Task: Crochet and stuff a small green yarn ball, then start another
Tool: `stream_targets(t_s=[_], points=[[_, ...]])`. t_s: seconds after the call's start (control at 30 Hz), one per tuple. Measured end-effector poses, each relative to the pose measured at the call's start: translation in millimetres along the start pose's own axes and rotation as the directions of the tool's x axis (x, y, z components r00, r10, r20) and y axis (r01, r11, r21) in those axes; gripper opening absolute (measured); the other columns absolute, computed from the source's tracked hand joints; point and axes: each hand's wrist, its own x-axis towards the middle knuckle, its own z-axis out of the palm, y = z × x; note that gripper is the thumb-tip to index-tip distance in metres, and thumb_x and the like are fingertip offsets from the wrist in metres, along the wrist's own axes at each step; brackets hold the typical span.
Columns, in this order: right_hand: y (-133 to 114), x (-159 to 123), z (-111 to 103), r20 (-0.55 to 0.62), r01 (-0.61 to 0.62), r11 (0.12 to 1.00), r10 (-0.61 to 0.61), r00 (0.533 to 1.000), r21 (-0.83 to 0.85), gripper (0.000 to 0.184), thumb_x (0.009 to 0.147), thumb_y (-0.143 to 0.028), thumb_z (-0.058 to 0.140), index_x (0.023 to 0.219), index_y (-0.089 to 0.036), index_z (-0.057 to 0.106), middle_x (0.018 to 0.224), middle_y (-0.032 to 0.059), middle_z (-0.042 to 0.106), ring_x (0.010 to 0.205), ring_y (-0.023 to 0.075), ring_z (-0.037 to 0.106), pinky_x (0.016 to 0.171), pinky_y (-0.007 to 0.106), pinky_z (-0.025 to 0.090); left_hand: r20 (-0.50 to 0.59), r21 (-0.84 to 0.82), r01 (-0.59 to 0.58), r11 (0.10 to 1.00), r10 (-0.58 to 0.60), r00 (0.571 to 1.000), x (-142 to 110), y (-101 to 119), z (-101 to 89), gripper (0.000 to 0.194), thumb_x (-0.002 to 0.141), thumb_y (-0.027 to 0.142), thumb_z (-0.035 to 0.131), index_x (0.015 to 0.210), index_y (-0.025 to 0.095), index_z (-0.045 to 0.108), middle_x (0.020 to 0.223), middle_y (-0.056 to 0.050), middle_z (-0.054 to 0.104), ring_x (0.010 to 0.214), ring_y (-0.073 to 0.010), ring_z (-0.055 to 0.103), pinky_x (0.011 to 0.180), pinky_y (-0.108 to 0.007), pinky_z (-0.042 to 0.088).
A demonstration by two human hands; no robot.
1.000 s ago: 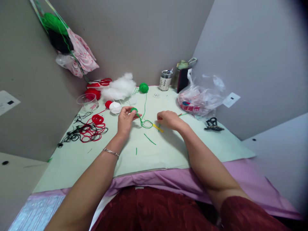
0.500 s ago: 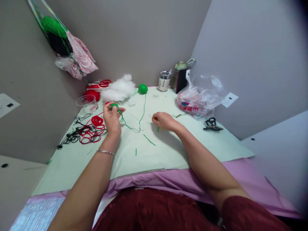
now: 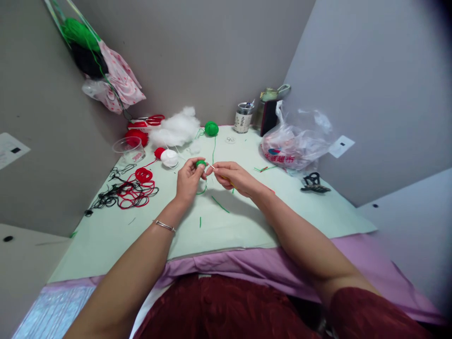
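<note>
My left hand (image 3: pixel 188 180) pinches a small green crocheted piece (image 3: pixel 201 164) above the pale green table (image 3: pixel 247 221). Close beside it, my right hand (image 3: pixel 231 176) is closed on a crochet hook (image 3: pixel 211 166) with a yellow handle, and the hook's metal tip touches the green piece. A green yarn strand (image 3: pixel 213 147) runs from the piece back to a green yarn ball (image 3: pixel 211 128) at the far edge. The two hands almost touch over the middle of the table.
Left of my hands lie tangled red and black yarn (image 3: pixel 129 189), a clear cup (image 3: pixel 129 149), a white and red ball (image 3: pixel 168 157) and white stuffing (image 3: pixel 175 129). A tin (image 3: pixel 243 117), a plastic bag (image 3: pixel 294 141) and a black hair clip (image 3: pixel 312 182) sit right.
My left hand moved left and up with the green piece, then came back toward the centre. My right hand moved left to meet it, bringing the hook's tip to the piece.
</note>
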Motion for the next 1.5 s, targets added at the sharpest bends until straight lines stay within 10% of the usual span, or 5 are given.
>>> stream_targets(t_s=[0.27,1.0,1.5], points=[[5.4,3.3,3.1,0.023,-0.078,0.993,0.076,0.997,0.087,0.015,0.087,-0.028,0.058,0.087,-0.017,0.067,0.053,-0.0101,0.032,0.048,0.0085,0.018,0.047,0.023,0.016,0.031,0.046,0.01,0.999,-0.011,0.999,-4.8,1.5,3.9,0.028,0.083,0.037,0.078,0.106,0.02,0.078,0.066,0.003,0.065,0.059,-0.013,0.059,0.062,-0.026,0.054],[11.4,13.6,-8.5,0.144,-0.254,0.884,0.213,0.966,0.393,0.018,0.102,-0.017,0.049,0.087,-0.017,0.059,0.051,-0.0123,0.022,0.042,0.0078,0.013,0.037,0.017,0.021,0.037,0.225,-0.107,0.968,0.101,0.994,-11.7,-7.2,5.6,0.021,0.094,0.036,0.071,0.11,0.024,0.078,0.09,-0.003,0.071,0.062,-0.0125,0.061,0.064,-0.026,0.053],[5.9,13.1,-5.6,0.088,-0.183,0.962,0.168,0.982,0.202,0.022,0.101,-0.018,0.042,0.088,-0.016,0.059,0.048,-0.0128,0.022,0.042,0.0087,0.013,0.04,0.018,0.02,0.099,0.346,-0.25,0.904,0.23,0.968,-11.0,-14.9,2.2,0.027,0.099,0.041,0.064,0.117,0.023,0.074,0.105,-0.006,0.065,0.071,-0.0135,0.061,0.074,-0.031,0.054]])
